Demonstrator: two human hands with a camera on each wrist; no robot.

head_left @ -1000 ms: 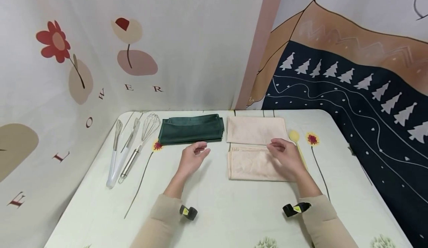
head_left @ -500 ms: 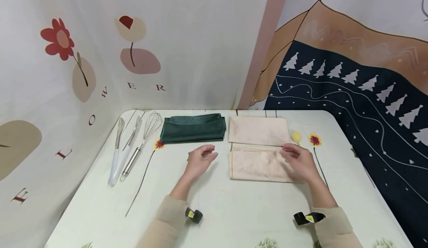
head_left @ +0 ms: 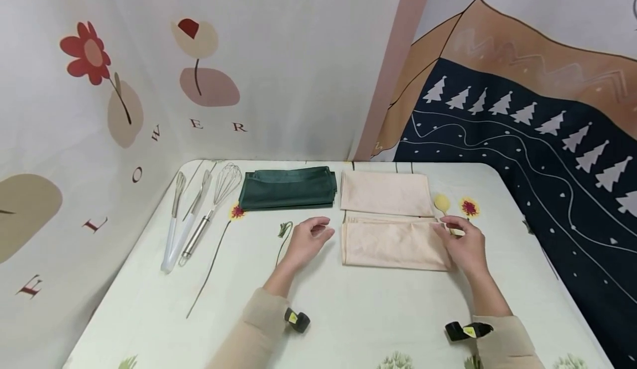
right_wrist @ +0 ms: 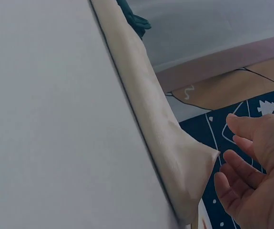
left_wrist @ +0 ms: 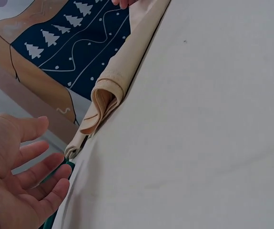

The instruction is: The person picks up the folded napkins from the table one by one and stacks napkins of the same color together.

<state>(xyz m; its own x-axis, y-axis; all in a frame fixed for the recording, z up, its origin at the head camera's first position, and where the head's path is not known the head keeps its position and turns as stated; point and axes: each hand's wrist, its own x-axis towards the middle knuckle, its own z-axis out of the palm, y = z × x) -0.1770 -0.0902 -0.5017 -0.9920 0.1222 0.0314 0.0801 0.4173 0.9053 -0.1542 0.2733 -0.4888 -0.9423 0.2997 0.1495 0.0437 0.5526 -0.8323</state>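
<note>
Two pale pink folded cloths lie one behind the other on the table: the front cloth (head_left: 393,244) and the back cloth (head_left: 385,193). My right hand (head_left: 464,243) is at the right end of the front one, thumb and fingers apart. In the right wrist view, a raised corner of that cloth (right_wrist: 201,157) points toward the fingertips (right_wrist: 228,155). My left hand (head_left: 308,243) hovers left of the same cloth, its fingers loosely bent around nothing. The left wrist view shows this cloth's looped folded end (left_wrist: 106,95) beyond the left hand (left_wrist: 25,167).
A dark green folded cloth (head_left: 288,189) lies at the back, left of the pink ones. Further left are a balloon whisk (head_left: 209,214) and two other white-handled utensils (head_left: 186,230). A yellow spoon-like utensil (head_left: 442,202) lies to the right, partly hidden by the right hand.
Both hands have shifted right. The right hand has moved from over the front pink cloth to its right end; the left has come closer to its left end.
</note>
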